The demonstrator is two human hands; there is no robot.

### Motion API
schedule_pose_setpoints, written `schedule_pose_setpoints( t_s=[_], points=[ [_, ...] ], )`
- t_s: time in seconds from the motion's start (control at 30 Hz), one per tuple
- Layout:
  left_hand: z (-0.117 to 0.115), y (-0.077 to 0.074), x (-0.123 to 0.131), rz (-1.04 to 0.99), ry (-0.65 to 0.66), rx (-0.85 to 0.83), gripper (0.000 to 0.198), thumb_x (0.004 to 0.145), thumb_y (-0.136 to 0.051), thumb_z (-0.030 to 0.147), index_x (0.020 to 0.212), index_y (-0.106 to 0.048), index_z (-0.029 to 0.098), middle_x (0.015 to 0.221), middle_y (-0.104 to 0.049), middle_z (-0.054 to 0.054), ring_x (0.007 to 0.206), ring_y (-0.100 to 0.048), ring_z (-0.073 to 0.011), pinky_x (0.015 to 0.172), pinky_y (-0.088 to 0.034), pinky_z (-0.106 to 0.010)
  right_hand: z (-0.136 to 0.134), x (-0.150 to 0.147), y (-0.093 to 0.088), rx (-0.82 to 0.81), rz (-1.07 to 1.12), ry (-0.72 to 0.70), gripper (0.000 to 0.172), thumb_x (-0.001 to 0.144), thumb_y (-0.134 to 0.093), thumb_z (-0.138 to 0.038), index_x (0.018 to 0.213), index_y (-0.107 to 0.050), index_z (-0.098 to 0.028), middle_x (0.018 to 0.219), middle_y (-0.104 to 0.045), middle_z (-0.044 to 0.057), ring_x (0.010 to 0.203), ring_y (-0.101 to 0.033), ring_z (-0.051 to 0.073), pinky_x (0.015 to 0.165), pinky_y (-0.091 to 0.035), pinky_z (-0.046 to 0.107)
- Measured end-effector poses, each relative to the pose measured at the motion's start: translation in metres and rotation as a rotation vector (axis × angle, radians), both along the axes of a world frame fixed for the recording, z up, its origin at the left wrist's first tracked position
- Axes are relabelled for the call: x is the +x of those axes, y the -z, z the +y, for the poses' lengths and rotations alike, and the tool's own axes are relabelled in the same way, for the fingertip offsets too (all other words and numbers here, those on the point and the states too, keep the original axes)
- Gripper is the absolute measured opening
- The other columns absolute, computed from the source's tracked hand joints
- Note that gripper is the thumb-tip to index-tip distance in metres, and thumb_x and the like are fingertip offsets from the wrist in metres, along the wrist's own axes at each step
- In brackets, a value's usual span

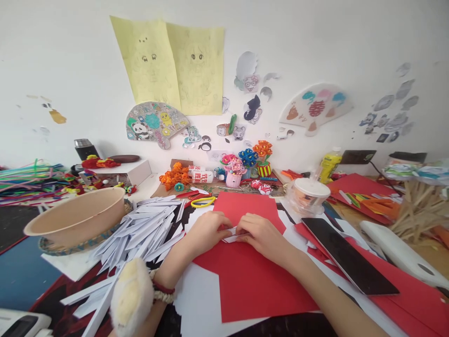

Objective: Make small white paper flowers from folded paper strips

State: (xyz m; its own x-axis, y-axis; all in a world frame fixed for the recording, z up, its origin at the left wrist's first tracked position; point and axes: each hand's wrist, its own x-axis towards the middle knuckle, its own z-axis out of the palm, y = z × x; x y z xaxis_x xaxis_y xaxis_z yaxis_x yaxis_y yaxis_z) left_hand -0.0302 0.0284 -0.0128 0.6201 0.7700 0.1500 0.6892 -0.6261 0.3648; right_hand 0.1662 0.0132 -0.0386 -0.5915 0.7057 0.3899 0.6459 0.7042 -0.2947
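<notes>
My left hand (206, 231) and my right hand (261, 235) meet over a large red paper sheet (252, 281). Between their fingertips lies a small folded white paper piece (234, 234), pinched by both hands and pressed onto the red sheet. A fluffy cream cuff (131, 295) and a red bracelet sit on my left wrist. Left of my hands lies a heap of folded white paper strips (143, 231).
A tan paper bowl (75, 215) stands at the left. A black phone (347, 255) lies to the right on red paper, with a clear lidded tub (308, 195) behind it. Scissors, paper flowers, pipe cleaners (31, 180) and wooden sticks (419, 206) crowd the back.
</notes>
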Motion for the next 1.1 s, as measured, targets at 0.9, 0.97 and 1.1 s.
schedule_pose_setpoints(
  t_s=[0.9,0.97,1.1],
  points=[
    [-0.016,0.000,0.019,0.285,-0.047,0.160,0.014,0.086,-0.050,0.023,0.080,-0.060,0.016,0.078,-0.064,-0.005,0.066,-0.059,-0.0174,0.054,-0.035,-0.025,0.008,0.010,0.002,-0.158,0.023,-0.024,0.006,0.087,-0.060,-0.017,0.081,-0.058,-0.019,0.083,-0.059,0.001,0.080,-0.055,0.017,0.068,-0.041,0.027],
    [-0.016,0.000,0.019,0.307,-0.033,0.186,0.012,0.085,-0.049,0.020,0.082,-0.060,0.016,0.080,-0.064,-0.005,0.069,-0.060,-0.0185,0.056,-0.037,-0.026,0.007,0.010,0.001,-0.125,-0.022,-0.003,0.008,0.088,-0.058,-0.017,0.080,-0.057,-0.018,0.082,-0.058,0.002,0.079,-0.054,0.018,0.067,-0.041,0.027],
    [-0.014,0.000,0.018,0.369,-0.010,0.264,0.011,0.085,-0.047,0.016,0.084,-0.058,0.014,0.080,-0.062,-0.007,0.071,-0.060,-0.0208,0.059,-0.041,-0.028,0.002,0.007,-0.004,-0.084,-0.065,0.050,0.010,0.091,-0.050,-0.013,0.082,-0.054,-0.017,0.083,-0.058,0.004,0.076,-0.055,0.018,0.065,-0.042,0.028]
  ],
)
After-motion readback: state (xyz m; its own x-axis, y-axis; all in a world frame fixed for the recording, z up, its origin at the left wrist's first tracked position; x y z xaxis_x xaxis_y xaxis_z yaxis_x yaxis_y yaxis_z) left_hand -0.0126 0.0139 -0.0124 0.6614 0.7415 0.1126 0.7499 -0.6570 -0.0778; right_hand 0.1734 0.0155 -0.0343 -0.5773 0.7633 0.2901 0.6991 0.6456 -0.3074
